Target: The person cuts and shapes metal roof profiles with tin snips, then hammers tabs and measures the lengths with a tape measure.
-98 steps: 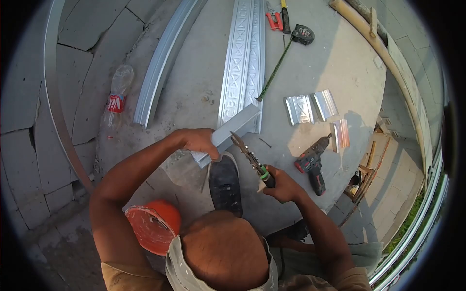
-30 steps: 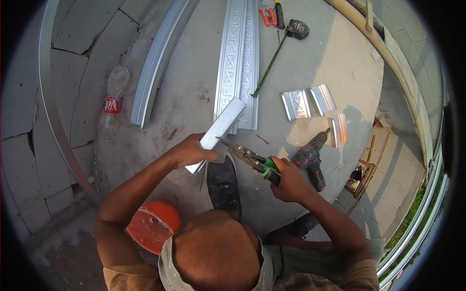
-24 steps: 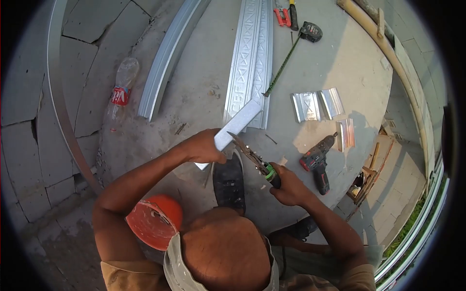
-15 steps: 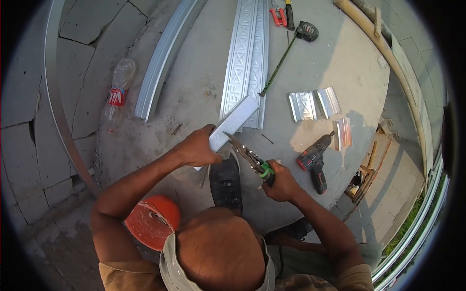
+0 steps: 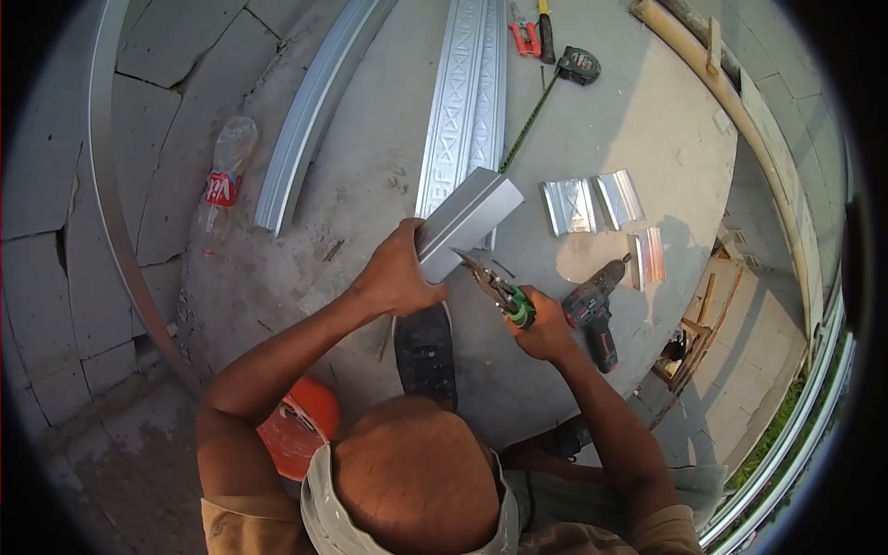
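Observation:
My left hand (image 5: 400, 276) is closed around the near end of a short metal channel piece (image 5: 470, 215), which points up and to the right. In my right hand (image 5: 539, 328) is a pair of metal snips (image 5: 498, 289) with green grips, fingers wrapped round the handles. The snips' jaws meet the lower edge of the channel close to my left hand. Behind the piece lie long embossed metal profiles (image 5: 455, 120), partly hidden by it. A black shoe (image 5: 425, 361) is on the floor below my left hand.
A cordless drill (image 5: 597, 310) lies right of my right hand, near short cut metal pieces (image 5: 569, 207). Farther off are a tape measure (image 5: 579, 66), pulled out, and red-handled pliers (image 5: 525, 40). Left are a curved-looking profile (image 5: 310, 129), a plastic bottle (image 5: 222, 187) and an orange hard hat (image 5: 310, 407).
The channel piece has been turned in my left hand, so its ridged face now shows, and raised slightly. The snips have moved a little right and stay at its lower edge.

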`<control>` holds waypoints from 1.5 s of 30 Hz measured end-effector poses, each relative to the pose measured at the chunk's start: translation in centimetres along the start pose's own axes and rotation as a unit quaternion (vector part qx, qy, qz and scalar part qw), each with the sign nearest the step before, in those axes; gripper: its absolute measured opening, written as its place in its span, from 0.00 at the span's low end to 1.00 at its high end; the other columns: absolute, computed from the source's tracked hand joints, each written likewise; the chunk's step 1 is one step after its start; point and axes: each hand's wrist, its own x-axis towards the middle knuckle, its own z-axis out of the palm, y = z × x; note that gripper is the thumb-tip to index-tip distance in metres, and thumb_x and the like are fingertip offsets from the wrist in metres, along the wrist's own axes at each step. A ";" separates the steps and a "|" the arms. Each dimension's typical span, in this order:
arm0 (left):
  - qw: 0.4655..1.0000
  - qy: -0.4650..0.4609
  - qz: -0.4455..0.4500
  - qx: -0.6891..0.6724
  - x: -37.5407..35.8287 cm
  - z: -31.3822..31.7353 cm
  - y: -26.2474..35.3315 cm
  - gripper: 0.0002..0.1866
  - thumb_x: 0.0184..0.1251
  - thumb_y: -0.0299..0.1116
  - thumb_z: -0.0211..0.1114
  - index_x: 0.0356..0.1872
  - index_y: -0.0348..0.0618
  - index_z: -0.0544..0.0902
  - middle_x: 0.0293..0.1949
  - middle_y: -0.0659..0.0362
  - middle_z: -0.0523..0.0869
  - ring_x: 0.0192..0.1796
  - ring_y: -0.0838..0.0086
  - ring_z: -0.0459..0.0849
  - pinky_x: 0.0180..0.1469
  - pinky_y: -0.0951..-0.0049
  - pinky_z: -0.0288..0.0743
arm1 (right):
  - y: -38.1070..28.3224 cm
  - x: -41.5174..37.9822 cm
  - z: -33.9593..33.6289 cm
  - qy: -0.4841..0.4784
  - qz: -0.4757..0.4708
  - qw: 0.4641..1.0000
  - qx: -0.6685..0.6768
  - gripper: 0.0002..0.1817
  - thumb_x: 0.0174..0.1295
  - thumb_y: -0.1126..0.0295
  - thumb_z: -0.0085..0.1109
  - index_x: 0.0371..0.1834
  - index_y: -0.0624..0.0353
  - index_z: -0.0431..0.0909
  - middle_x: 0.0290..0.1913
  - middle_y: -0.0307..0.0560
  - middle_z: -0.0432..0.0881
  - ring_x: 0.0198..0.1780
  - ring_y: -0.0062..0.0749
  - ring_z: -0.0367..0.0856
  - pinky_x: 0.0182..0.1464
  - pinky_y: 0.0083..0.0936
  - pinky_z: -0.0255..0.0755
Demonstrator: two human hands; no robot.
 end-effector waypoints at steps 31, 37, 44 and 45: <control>0.990 -0.112 -0.043 0.076 2.2 -1.7 0.2 0.46 0.46 0.43 0.74 0.63 0.20 0.69 0.53 0.31 0.83 0.56 0.46 0.85 0.59 0.59 0.77 | -0.6 -0.6 -1.9 -0.101 0.037 0.991 -0.083 0.14 0.58 0.71 0.65 0.44 0.66 0.75 0.33 0.65 0.83 0.40 0.65 0.84 0.44 0.49 0.77; 0.986 -0.160 -0.012 0.046 2.6 -1.2 -1.8 0.43 0.47 0.47 0.74 0.57 0.17 0.73 0.50 0.33 0.85 0.53 0.49 0.87 0.58 0.61 0.79 | -3.4 -1.3 -3.6 -0.183 0.103 0.978 -0.021 0.24 0.61 0.70 0.67 0.60 0.66 0.74 0.46 0.62 0.84 0.51 0.49 0.85 0.55 0.41 0.74; 0.971 -0.237 -0.024 0.006 3.6 -1.6 -3.8 0.41 0.46 0.44 0.75 0.59 0.25 0.77 0.48 0.42 0.87 0.49 0.56 0.86 0.57 0.67 0.77 | -7.9 -0.7 -6.0 -0.354 0.246 0.902 0.025 0.31 0.57 0.72 0.68 0.64 0.67 0.70 0.48 0.65 0.83 0.53 0.53 0.83 0.58 0.40 0.73; 0.971 -0.240 -0.022 0.007 3.4 -1.6 -3.6 0.41 0.46 0.44 0.75 0.59 0.25 0.77 0.48 0.42 0.87 0.49 0.56 0.86 0.57 0.67 0.77 | -7.2 -1.8 -5.1 -0.251 0.155 0.950 -0.105 0.33 0.56 0.73 0.68 0.66 0.67 0.69 0.48 0.65 0.82 0.53 0.52 0.83 0.57 0.40 0.73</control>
